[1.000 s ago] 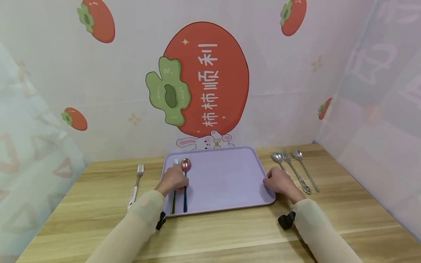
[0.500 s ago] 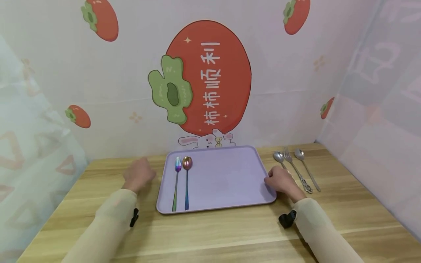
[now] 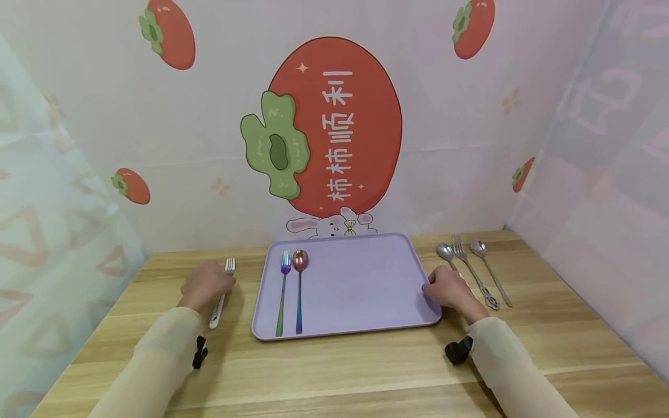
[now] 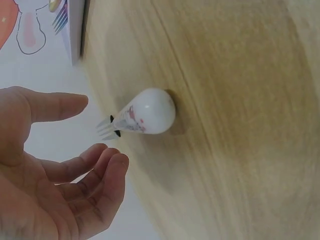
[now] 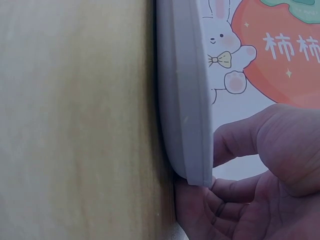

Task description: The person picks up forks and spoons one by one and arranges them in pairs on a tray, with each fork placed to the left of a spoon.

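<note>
A fork with a white printed handle [image 3: 216, 315] lies on the table left of the tray. My left hand [image 3: 205, 284] hovers over its middle; in the left wrist view the thumb stands apart from the bent fingers, with the fork handle [image 4: 151, 111] in front of the gap. At the right side of the lilac tray [image 3: 360, 290] my right hand [image 3: 448, 287] pinches the rim, thumb above and fingers at the outer edge and underside, as the right wrist view shows. On the tray's left part lie a rainbow-coloured fork [image 3: 283, 290] and a rainbow-coloured spoon [image 3: 300, 261], side by side.
Right of the tray lie a silver spoon [image 3: 445, 251], partly behind my right hand, an ornate silver fork [image 3: 473, 273] and another silver spoon [image 3: 479, 249]. A printed cloth backdrop [image 3: 204, 116] stands behind the wooden table [image 3: 334, 371].
My left hand has left the rainbow-coloured cutlery on the tray and moved left to the white-handled fork. The right hand stays at the tray's rim. The view has shifted slightly.
</note>
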Demonstrator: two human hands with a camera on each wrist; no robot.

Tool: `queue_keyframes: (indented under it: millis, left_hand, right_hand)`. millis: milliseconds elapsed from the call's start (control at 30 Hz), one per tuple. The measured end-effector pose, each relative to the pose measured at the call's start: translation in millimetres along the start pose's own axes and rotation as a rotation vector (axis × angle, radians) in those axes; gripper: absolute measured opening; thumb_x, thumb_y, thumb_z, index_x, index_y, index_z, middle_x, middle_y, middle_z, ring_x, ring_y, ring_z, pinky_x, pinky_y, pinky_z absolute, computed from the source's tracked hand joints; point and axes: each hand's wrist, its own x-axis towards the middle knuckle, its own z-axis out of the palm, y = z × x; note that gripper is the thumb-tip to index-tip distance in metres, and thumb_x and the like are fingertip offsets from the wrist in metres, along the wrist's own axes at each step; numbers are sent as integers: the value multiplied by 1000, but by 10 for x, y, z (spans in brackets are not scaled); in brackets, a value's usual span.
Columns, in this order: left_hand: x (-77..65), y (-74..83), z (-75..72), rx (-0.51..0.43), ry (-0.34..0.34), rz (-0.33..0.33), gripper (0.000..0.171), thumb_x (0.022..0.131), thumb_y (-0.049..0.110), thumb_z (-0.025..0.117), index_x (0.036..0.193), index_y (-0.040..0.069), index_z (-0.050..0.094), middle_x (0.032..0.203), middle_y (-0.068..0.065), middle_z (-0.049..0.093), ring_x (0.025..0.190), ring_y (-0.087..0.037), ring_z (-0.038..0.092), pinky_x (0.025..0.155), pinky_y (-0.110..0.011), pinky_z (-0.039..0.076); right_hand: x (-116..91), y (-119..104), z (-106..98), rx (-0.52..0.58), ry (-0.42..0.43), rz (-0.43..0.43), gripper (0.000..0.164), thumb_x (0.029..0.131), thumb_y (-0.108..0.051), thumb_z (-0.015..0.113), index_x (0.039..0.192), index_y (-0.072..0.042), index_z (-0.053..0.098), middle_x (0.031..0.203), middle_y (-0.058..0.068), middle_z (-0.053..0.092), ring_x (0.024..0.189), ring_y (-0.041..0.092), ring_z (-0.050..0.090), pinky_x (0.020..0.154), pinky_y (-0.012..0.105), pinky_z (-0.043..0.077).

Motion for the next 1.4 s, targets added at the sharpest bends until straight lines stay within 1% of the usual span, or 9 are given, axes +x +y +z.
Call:
queue_keyframes:
  millis: [167,367,433,633,867,1167,1400]
  left_hand:
    - [16,-10,28,-17,-27,-7,18,80,21,55,74,6,47,72,-12,50,65,-27,47,57,-39,38]
    - [40,7,64,-22,-36,-2,12,75,13,53,77,3,48,71,-13,48,61,-25,47,55,-37,38]
    - [50,20,64,-21,-39,3,10,76,12,52,77,2,47,71,-13,48,60,-25,47,54,-38,38]
    - [78,44,64,-9,-48,-13,9,80,10,50,75,4,47,70,-12,47,60,-25,46,55,-37,38]
    - [77,50,89,-10,-61,-28,9,81,9,50,78,1,48,69,-13,47,58,-23,47,53,-35,40]
    - [52,85,44,6,-89,-2,10,82,8,48,78,0,52,70,-13,51,58,-23,48,52,-35,40]
    - [14,113,-1,0,-82,15,9,82,8,46,79,0,50,69,-13,51,57,-23,50,51,-36,40]
  right_hand:
    - [8,5,11,11,-7,12,28,82,-12,56,58,-11,42,56,3,46,52,16,48,45,25,39]
    - [19,12,10,19,-7,12,29,81,-12,56,57,-12,40,55,1,44,51,15,48,45,24,38]
    - [20,17,11,20,-5,14,30,81,-12,56,56,-12,39,54,1,42,50,15,47,45,24,38]
    - [24,24,15,17,4,4,30,81,-12,56,56,-12,39,54,1,43,50,15,47,44,24,38]
    - [26,38,27,20,15,0,33,81,-12,56,54,-13,37,50,-2,36,46,13,43,42,24,35]
    - [19,46,26,35,13,-5,33,81,-12,56,54,-13,37,50,-2,35,46,13,42,42,24,34]
    - [17,42,25,26,16,-6,33,81,-12,56,54,-13,37,51,-2,35,46,13,43,42,24,34]
